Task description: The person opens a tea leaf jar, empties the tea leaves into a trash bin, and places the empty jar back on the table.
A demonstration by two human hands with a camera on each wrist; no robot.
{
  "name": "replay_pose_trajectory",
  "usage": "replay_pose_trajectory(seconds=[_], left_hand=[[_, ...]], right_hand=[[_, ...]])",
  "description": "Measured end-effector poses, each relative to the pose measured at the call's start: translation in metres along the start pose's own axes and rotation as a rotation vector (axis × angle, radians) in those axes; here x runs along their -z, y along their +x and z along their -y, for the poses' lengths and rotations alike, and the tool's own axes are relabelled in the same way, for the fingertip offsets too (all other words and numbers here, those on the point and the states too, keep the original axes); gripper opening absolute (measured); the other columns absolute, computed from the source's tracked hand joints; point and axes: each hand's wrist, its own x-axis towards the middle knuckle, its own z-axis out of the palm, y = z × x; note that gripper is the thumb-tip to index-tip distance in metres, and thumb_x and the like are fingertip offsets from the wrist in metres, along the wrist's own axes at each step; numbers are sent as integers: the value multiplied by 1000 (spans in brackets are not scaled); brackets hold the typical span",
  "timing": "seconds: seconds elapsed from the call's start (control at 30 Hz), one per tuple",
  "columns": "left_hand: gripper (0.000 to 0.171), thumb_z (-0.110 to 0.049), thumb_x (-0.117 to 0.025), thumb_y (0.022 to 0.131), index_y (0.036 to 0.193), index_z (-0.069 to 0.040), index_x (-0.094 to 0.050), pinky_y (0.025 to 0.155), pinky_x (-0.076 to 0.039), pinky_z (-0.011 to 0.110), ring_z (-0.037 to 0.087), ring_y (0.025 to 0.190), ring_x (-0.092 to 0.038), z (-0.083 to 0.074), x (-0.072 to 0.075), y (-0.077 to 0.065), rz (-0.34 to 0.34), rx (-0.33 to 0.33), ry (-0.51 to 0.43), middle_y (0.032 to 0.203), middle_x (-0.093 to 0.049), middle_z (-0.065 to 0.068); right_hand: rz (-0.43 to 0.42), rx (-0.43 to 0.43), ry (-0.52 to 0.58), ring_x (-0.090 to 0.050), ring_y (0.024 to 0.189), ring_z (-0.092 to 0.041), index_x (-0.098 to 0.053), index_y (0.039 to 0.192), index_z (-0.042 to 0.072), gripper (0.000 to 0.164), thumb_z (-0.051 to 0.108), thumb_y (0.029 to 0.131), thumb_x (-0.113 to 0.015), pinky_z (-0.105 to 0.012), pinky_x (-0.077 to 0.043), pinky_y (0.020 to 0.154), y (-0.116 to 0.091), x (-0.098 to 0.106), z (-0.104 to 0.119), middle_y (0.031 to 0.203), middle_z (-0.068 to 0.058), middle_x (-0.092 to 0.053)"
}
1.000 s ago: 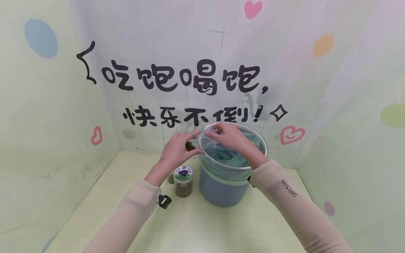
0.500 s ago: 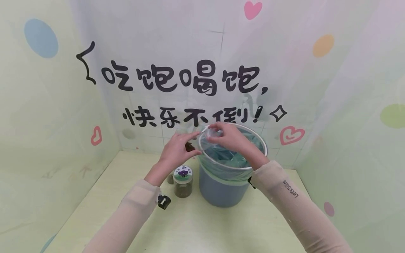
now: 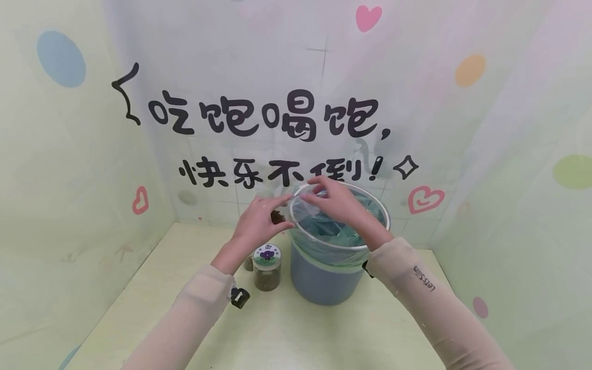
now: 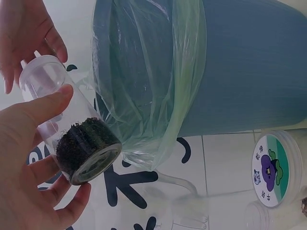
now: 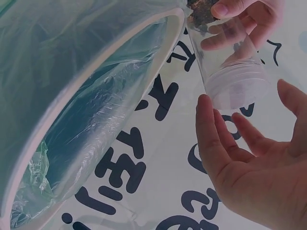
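Observation:
My left hand (image 3: 255, 222) grips a clear jar (image 4: 82, 111), tilted beside the bin's rim. Dark dried flakes (image 4: 80, 146) are gathered at the jar's base end. A translucent lid (image 5: 240, 88) sits on its other end. Around that lid hovers my right hand (image 3: 336, 201), fingers spread and relaxed; in the right wrist view its index fingertip is right at the lid's edge and the thumb stands apart from it. Just right of the jar is a blue bin (image 3: 319, 277), lined with a green plastic bag (image 4: 139, 72) under a pale rim ring (image 5: 72, 91).
On the table (image 3: 296, 334), left of the bin, stands a second jar (image 3: 267, 277) with a printed flower lid and dark contents. Another small jar (image 3: 248, 263) is partly hidden behind it. A printed backdrop (image 3: 268, 61) rises behind the table and along both sides.
My right fingers have moved around the lid, closer to it half a second ago and spread wider now. The left hand and its jar hold nearly still.

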Motion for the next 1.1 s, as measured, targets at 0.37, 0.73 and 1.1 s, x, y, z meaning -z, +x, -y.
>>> replay_pose_trajectory(seconds=[0.37,0.73,1.1], left_hand=[[71,-43,-79,82,146,-30,-51,91,-55,54,32,123,-52,-2,0,-1,6,-4,6,141,-61,5],[71,-43,-79,83,147,-31,-50,94,-54,55,33,128,-51,-2,0,-1,16,7,-4,144,-58,6],[71,-43,-79,83,147,-30,-50,91,-55,53,33,125,-52,-1,1,0,8,-1,16,143,-59,6]], right_hand=[[27,-51,51,-72,89,-30,-60,129,10,45,39,96,-65,-35,-61,74,-1,-2,-3,122,-14,-66],[20,89,56,-66,115,-35,-57,130,5,44,19,91,-70,-44,-57,96,-2,-1,-4,132,-17,-62],[58,77,93,-61,122,-36,-47,140,7,55,24,93,-69,-47,-55,99,-4,-3,-4,138,-17,-55]])
